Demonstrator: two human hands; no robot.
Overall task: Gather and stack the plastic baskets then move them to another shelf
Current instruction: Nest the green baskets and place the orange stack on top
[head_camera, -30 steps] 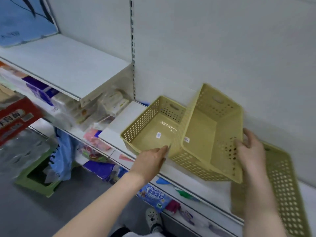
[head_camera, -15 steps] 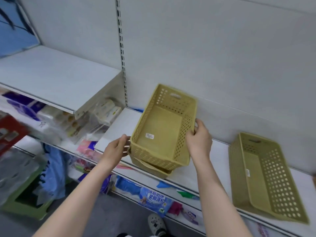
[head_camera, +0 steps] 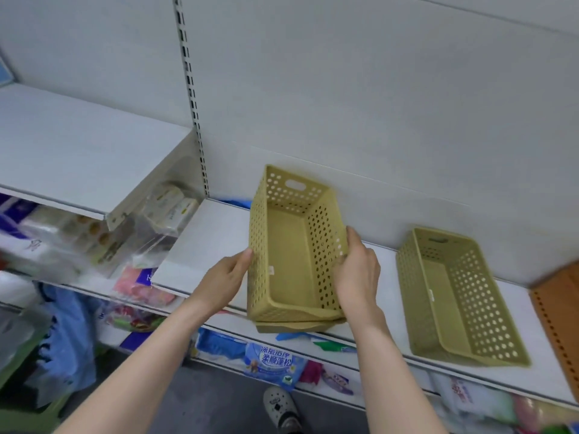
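Two baskets now nested: top basket (head_camera: 294, 245) seated inside a lower one, only the lower rim (head_camera: 297, 325) peeking out at the front edge of the shelf (head_camera: 213, 239). A second ago, side by side and apart, the carried one tilted in the air; half a second ago, dropped in but askew. Now squared up, long axis running back toward the wall.

Left hand (head_camera: 224, 277) pressed flat against the left wall of the stack, fingers extended, thumb near the rim; more a steadying push than a closed hold. Right hand (head_camera: 357, 270) wrapped over the right wall, fingers inside against the perforations, thumb outside: closed on the top basket. Together, a two-sided clamp on the stack.

Third basket (head_camera: 460, 296) sitting alone on the same shelf, well apart to the right, upright and empty. Beyond it, an orange pegboard panel (head_camera: 557, 327) at the frame edge.

Meaning for the task: first stacking step looks done, gathering not finished. Likely next, either sliding the pair right to the lone basket or fetching that one and dropping it in on top. Worth watching: stack overhanging the shelf lip slightly, so any careless release could tip it forward. Upper-left shelf (head_camera: 81, 151) bare, a plausible destination, though not certain.
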